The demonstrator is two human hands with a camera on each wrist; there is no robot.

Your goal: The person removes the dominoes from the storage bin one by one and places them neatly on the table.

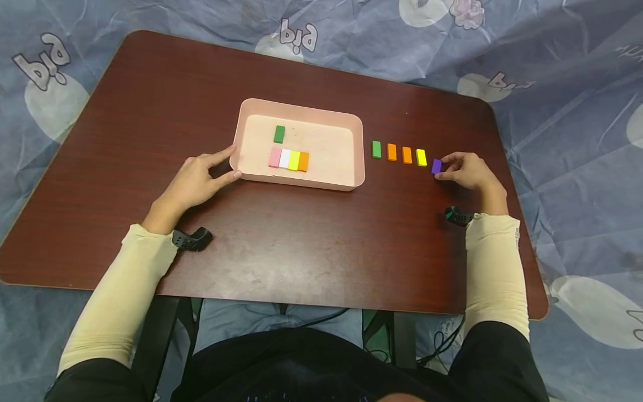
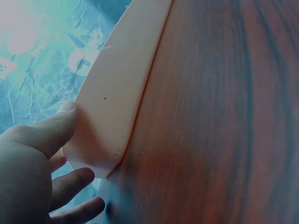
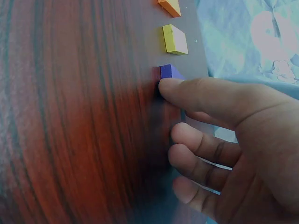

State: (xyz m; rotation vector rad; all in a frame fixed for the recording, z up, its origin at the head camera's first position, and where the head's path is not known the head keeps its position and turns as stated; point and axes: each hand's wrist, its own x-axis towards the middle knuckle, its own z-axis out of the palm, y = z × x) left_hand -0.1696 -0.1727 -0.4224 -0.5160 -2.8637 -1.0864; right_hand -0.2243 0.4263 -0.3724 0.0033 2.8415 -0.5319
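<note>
A shallow pink tray (image 1: 329, 180) lies on the table, holding a dark green block (image 1: 279, 134) and a touching row of pink (image 1: 274, 157), white (image 1: 284, 158), yellow (image 1: 293, 161) and orange (image 1: 303, 161) blocks. My left hand (image 1: 193, 181) rests against the tray's near left corner, thumb on the front wall, index finger at the left side. At the right end of a spaced row of blocks, my right hand (image 1: 468, 170) pinches a purple block (image 1: 436, 166) between thumb and index finger. The right wrist view shows its thumb over the purple block (image 3: 167, 71), other fingers loosely bent.
Left of the purple block stand a yellow block (image 1: 421, 157), two orange blocks (image 1: 407, 155) and a green block (image 1: 376, 149), spaced apart. The brown table (image 1: 301, 240) has rounded corners. A blue patterned cloth (image 1: 351, 33) surrounds it.
</note>
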